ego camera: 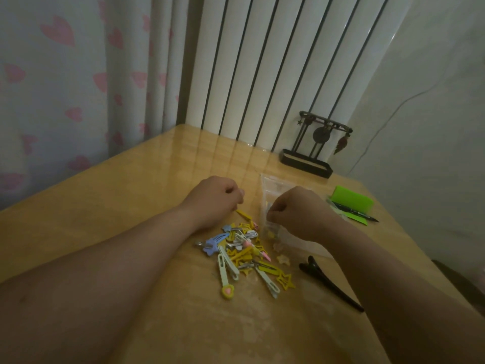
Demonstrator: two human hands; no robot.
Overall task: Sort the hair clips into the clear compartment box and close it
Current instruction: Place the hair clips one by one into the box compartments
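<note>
Curled left hand point(214, 199) at the tip of a slim yellow hair clip point(244, 214), above a heap of yellow, white and blue plastic hair clips point(244, 248) on the glossy wooden bench point(118, 206); curled right hand point(296, 211) over the clear plastic compartment box point(275, 183) beside the heap. Whether either grip holds anything cannot be told.

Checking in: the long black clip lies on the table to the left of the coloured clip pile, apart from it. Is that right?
Not quite. The head view shows the long black clip on the table to the right of the coloured clip pile, not the left. It does lie apart from it.
</note>
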